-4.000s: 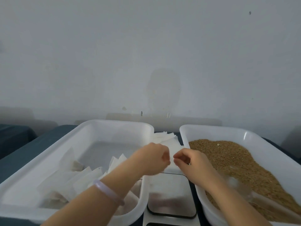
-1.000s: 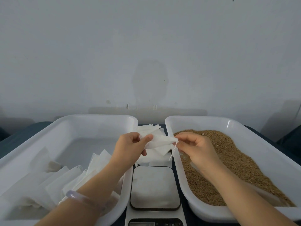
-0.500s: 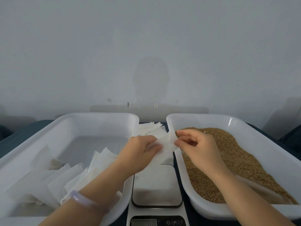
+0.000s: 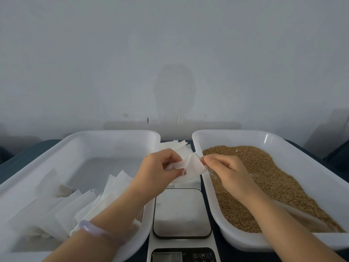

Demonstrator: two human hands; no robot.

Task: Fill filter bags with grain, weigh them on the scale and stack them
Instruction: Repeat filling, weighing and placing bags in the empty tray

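Since half a second ago my hands have drawn slightly apart, spreading the filter bag (image 4: 190,169) between them above the far edge of the scale (image 4: 181,212). My left hand (image 4: 160,171) keeps its grip pinched on the bag's left edge, and my right hand (image 4: 226,173) pinches the right corner. My left forearm (image 4: 113,210) hides part of the bags (image 4: 75,207) in the left tray (image 4: 113,135). The scale's display (image 4: 167,257) is cut off. Something clear in the grain (image 4: 264,176), in the right tray (image 4: 245,133), is hard to make out.

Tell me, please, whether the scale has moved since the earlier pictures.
No; the scale still sits in the gap between the left tray and the grain tray.
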